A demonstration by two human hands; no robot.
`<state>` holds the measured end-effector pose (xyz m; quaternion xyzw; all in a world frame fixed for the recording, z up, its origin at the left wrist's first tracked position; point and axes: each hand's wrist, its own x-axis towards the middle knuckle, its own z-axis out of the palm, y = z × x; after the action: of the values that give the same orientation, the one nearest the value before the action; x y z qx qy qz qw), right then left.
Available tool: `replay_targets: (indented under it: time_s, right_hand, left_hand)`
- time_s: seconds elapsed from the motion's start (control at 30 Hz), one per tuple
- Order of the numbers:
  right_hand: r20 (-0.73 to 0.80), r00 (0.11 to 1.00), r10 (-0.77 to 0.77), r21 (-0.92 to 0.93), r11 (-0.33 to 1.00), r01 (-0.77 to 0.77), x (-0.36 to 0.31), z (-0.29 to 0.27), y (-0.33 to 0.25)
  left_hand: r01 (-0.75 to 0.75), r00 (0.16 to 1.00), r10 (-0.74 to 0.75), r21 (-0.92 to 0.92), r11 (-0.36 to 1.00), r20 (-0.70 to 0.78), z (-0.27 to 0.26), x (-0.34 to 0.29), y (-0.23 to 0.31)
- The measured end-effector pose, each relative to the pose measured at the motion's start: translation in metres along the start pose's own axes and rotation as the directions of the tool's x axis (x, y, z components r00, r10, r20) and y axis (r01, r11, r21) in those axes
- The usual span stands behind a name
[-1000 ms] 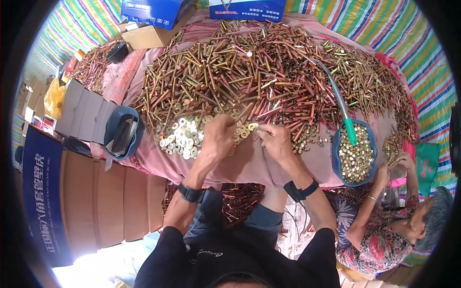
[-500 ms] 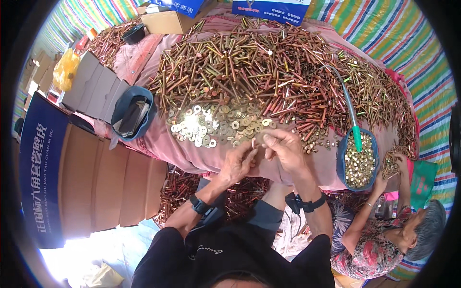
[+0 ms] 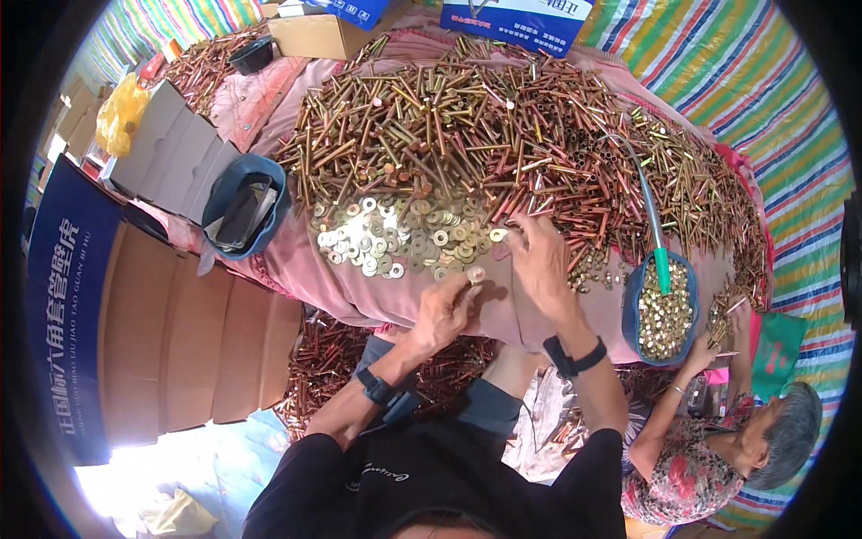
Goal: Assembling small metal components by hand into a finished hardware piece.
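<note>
My left hand point(image 3: 441, 312) is closed over the pink cloth point(image 3: 359, 289), pinching a bolt point(image 3: 476, 275) that has a round, washer-like disc at its upper end. My right hand point(image 3: 542, 268) reaches to the near edge of the heap of copper-coloured metal sleeves and bolts point(image 3: 467, 117). Its thumb and forefinger are apart, and nothing shows between them. Just left of those fingertips lie loose flat washers point(image 3: 395, 235), some bright with glare. Small nuts point(image 3: 588, 269) are scattered to the right of my right hand.
A blue tub of nuts point(image 3: 666, 314) with a green-handled tool point(image 3: 663, 269) stands at right. Beside it a co-worker's hands point(image 3: 718, 337) handle metal pieces. At left are a blue basin point(image 3: 247, 202) and cardboard boxes point(image 3: 197, 332). More metal parts point(image 3: 328, 368) lie below the cloth's edge.
My right hand has moved away from my left, up to the edge of the metal heap, and its fingers have parted. The left hand keeps the bolt, which now shows a round disc.
</note>
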<state>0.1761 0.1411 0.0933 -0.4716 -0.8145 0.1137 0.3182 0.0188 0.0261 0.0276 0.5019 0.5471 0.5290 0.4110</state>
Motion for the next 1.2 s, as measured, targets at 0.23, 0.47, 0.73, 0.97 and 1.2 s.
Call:
replay_targets:
  time_s: [0.23,0.47,0.73,0.97,1.2]
  right_hand:
    - [0.122,0.989,-0.087,-0.348,0.929,0.125,0.031,0.003,0.034]
    - [0.274,0.901,0.336,0.640,0.635,-0.431,-0.001,-0.033,-0.019]
    - [-0.008,0.986,0.164,0.524,0.841,-0.136,-0.028,-0.019,-0.041]
    - [-0.075,0.949,-0.306,0.280,0.907,0.315,-0.035,-0.015,-0.050]
    - [0.117,0.993,-0.022,0.263,0.965,-0.010,-0.043,-0.021,-0.044]
  left_hand:
    - [-0.251,0.968,0.251,0.069,0.966,0.012,0.005,0.002,-0.005]
    - [-0.365,0.928,0.372,0.123,0.923,-0.037,0.001,0.004,-0.010]
    - [-0.324,0.946,0.325,0.100,0.941,0.005,0.004,0.004,-0.009]
    - [-0.179,0.984,0.178,0.043,0.983,0.019,0.000,-0.003,0.003]
    - [-0.316,0.942,0.328,0.134,0.939,-0.075,-0.001,-0.001,-0.014]
